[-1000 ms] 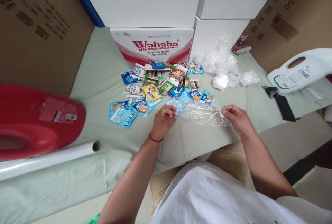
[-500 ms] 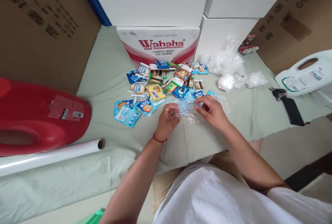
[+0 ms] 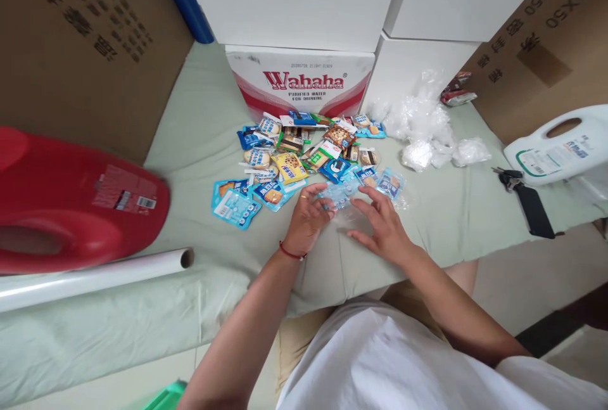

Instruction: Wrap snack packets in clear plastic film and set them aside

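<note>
In the head view, my left hand (image 3: 308,220) is closed at the edge of a thin clear plastic bag (image 3: 342,215), its fingers curled toward the thumb. My right hand (image 3: 382,223) is just right of the bag, fingers spread and apart, with nothing gripped in it. Directly beyond both hands lies a light-blue snack packet (image 3: 338,194), partly under the clear film. Another blue packet (image 3: 390,183) lies past my right fingertips, with clear plastic around it. A pile of wrapped snacks, with a yellow cookie packet (image 3: 289,168) among them, spreads behind my left hand.
A Wahaha carton (image 3: 304,83) stands behind the snacks. Crumpled clear bags (image 3: 420,121) are heaped at the back right. A black phone (image 3: 532,207), keys (image 3: 508,179) and a white jug (image 3: 560,144) are at the right. A red jug (image 3: 85,201) and white roll (image 3: 95,277) occupy the left.
My right hand has opened, its fingers spreading away from the clear plastic. My left hand stays at the bag. The whole view has shifted slightly.
</note>
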`<state>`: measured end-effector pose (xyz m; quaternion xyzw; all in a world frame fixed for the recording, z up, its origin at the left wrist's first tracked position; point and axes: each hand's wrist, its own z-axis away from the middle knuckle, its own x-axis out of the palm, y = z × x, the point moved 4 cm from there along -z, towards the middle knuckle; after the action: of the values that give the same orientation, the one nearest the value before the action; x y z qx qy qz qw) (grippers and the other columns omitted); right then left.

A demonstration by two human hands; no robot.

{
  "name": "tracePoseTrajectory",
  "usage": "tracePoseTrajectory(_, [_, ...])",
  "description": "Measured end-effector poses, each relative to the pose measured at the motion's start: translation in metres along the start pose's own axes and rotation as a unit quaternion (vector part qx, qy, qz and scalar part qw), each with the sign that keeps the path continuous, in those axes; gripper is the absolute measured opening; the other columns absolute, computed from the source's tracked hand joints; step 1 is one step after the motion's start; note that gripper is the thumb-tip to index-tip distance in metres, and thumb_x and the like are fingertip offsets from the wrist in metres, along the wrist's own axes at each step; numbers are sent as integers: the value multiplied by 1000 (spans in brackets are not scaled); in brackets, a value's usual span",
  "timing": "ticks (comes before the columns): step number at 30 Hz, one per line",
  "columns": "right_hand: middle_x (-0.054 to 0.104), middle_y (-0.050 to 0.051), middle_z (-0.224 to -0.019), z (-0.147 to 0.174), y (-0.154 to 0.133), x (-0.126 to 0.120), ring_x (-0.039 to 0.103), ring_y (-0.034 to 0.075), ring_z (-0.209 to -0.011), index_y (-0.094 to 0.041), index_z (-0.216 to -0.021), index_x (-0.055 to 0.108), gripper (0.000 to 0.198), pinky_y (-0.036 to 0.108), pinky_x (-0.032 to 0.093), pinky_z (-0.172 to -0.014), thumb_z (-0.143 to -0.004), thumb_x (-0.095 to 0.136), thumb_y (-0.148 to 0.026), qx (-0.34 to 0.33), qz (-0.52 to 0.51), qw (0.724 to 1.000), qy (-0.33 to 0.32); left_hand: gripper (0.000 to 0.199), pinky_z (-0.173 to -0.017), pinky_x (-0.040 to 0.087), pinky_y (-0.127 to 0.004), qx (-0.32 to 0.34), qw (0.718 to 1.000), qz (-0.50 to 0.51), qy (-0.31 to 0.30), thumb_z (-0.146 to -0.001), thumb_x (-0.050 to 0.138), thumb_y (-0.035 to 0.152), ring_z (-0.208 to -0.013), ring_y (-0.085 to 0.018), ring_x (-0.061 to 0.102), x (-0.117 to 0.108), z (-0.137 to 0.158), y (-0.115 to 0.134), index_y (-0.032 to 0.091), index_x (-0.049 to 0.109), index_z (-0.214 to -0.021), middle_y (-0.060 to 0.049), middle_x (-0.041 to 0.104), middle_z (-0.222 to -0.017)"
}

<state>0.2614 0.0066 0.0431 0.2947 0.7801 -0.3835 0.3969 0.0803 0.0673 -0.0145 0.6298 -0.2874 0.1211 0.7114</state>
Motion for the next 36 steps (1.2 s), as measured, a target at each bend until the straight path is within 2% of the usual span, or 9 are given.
tracePoseTrajectory(2, [47, 18, -155, 10, 0, 6, 58, 31, -123, -30, -155, 43, 57, 49, 49, -97, -100, 59, -24, 0, 56, 998, 13, 56, -79, 57, -27, -2, 1000, 5, 4, -65, 92, 22, -92, -11, 61, -1, 0, 1, 28, 64, -113, -2, 57, -133])
tracePoseTrajectory(5, [58, 16, -146, 20, 10, 14, 60, 29, -118, -29, -148, 54, 51, 47, 46, -94, -99, 51, -13, 40, 115, 991, 63, 57, -78, 58, -28, -4, 1000, 0, 1, -65, 92, 24, -91, -12, 62, -2, -1, 1, 28, 62, -114, -5, 57, -137])
tracePoseTrajectory(10, [74, 9, -116, 16, 26, 10, 58, 25, -94, -30, -115, 75, 25, 44, 42, -86, -100, 56, -22, 49, 95, 991, 84, 60, -87, 60, -34, -10, 1000, 5, -2, -64, 93, 24, -95, -13, 64, -3, -1, -2, 27, 60, -115, -6, 56, -138])
tracePoseTrajectory(13, [75, 6, -100, 12, 26, 2, 54, 24, -86, -31, -110, 77, 23, 44, 42, -84, -100, 57, -23, 40, 82, 993, 81, 60, -94, 59, -38, -8, 1000, 12, 7, -65, 92, 23, -100, -15, 67, -4, -2, -2, 28, 59, -115, -5, 58, -135])
tracePoseTrajectory(18, [74, 7, -100, 13, 20, 2, 53, 24, -87, -28, -111, 76, 23, 43, 43, -81, -100, 57, -22, 29, 58, 997, 47, 59, -102, 57, -44, -13, 999, 38, 15, -63, 93, 21, -104, -18, 69, -6, -4, -3, 26, 61, -112, -5, 61, -131])
tracePoseTrajectory(23, [74, 8, -100, 16, 19, 2, 55, 25, -91, -26, -111, 76, 23, 44, 44, -81, -99, 57, -19, 40, 49, 996, 57, 57, -101, 58, -46, -27, 998, 48, 16, -69, 93, 28, -107, -21, 70, -6, -3, -5, 26, 60, -115, -8, 61, -135])
tracePoseTrajectory(27, [74, 8, -98, 16, 18, 1, 55, 25, -90, -25, -110, 75, 22, 43, 44, -81, -99, 58, -17, 41, 37, 996, 74, 60, -98, 59, -45, -31, 998, 32, 41, -70, 93, 30, -106, -21, 72, -5, -2, -8, 27, 56, -117, -8, 59, -139])
tracePoseTrajectory(31, [74, 7, -98, 12, 15, -2, 58, 24, -90, -25, -108, 75, 19, 43, 45, -82, -99, 59, -20, 45, 6, 997, 61, 61, -99, 57, -43, -36, 998, 12, 46, -68, 92, 23, -96, -17, 74, -5, -2, -9, 26, 54, -115, -5, 66, -127])
tracePoseTrajectory(36, [73, 4, -89, 4, 11, -17, 61, 21, -84, -25, -103, 73, 11, 39, 47, -80, -100, 63, -26, 47, -123, 990, 50, 62, -98, 56, -41, -49, 997, 34, 41, -66, 93, 26, -96, -18, 75, -2, -1, -6, 23, 54, -113, -3, 73, -109])
